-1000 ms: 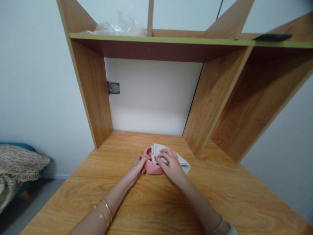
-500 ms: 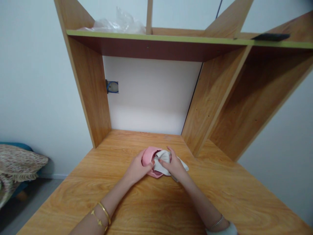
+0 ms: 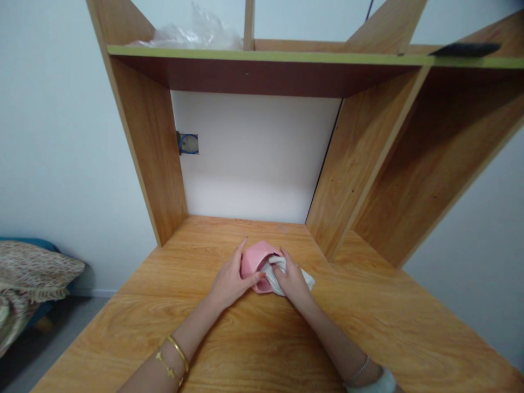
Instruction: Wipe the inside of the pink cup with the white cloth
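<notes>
A pink hollow container with faceted sides [image 3: 254, 258] lies tipped over on the wooden desk [image 3: 262, 338], its mouth turned to the right. My left hand [image 3: 233, 277] grips it from the left, thumb at the rim and fingers along the far side. In my right hand [image 3: 291, 279] is a white cloth [image 3: 308, 279], bunched and pushed partly into the container's mouth. The thumb of that hand presses the cloth at the opening. A tail of cloth sticks out to the right of the hand. The inside of the container is mostly hidden.
Wooden side panels [image 3: 141, 147] and an upright divider [image 3: 360, 164] frame the desk. On the shelf [image 3: 245, 53] above lie a clear plastic bag [image 3: 196, 33] and a dark flat object [image 3: 466, 50]. An uncovered wall socket box [image 3: 188, 144] is at the back left. A patterned throw [image 3: 36, 270] is at far left.
My right hand has pushed the cloth deeper into the pink container. The container has turned slightly in my left hand, whose fingers have stretched upward along its side.
</notes>
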Action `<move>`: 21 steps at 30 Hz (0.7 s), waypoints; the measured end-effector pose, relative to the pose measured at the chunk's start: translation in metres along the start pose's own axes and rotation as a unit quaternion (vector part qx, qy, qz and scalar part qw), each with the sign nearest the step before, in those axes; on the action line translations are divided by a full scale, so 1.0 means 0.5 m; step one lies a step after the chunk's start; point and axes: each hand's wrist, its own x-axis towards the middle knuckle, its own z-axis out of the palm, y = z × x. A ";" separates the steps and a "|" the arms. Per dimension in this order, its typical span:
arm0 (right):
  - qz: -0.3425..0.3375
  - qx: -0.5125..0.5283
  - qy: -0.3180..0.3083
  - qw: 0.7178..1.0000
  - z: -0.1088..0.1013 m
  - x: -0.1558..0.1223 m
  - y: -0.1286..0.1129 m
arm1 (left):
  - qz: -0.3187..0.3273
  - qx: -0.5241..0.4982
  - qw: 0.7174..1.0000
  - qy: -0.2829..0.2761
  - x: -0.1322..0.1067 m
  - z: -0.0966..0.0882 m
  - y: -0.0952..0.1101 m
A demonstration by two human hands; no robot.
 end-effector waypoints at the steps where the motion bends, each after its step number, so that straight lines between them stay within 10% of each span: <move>1: 0.001 0.007 0.010 1.000 0.001 0.001 0.001 | -0.005 -0.014 1.000 -0.001 0.000 0.004 -0.003; 14: -0.004 0.064 0.056 0.996 0.014 0.003 -0.017 | -0.004 -0.037 0.999 -0.002 -0.008 0.014 0.020; 21: 0.040 -0.138 0.055 0.988 -0.029 -0.003 -0.057 | 0.017 0.049 0.999 0.013 -0.012 0.003 0.038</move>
